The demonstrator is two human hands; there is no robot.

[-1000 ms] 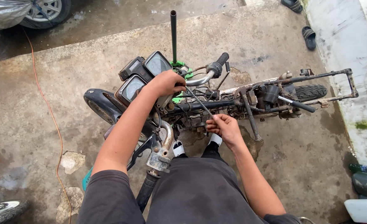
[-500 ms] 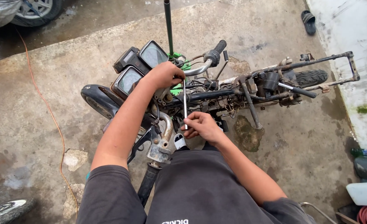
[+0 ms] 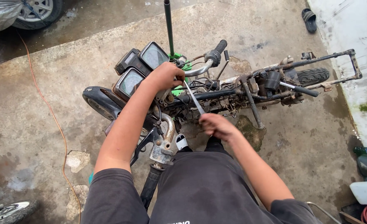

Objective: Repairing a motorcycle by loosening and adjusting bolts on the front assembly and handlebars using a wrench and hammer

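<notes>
The left hand [image 3: 167,76] grips the handlebar [image 3: 198,68] of a stripped motorbike [image 3: 249,89]. The right hand [image 3: 214,125] is closed on a thin metal tool [image 3: 193,98] — perhaps a screwdriver — angled up toward the left hand.

The single head camera looks steeply down, close over the stripped motorcycle [image 3: 216,93]; the frame's far edges seem slightly distorted.

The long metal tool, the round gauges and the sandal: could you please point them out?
Long metal tool [image 3: 193,98], head view, mid-shaft.
Round gauges [image 3: 153,55], head view, upper gauge's glass.
Sandal [image 3: 309,19], head view, its sole.
</notes>
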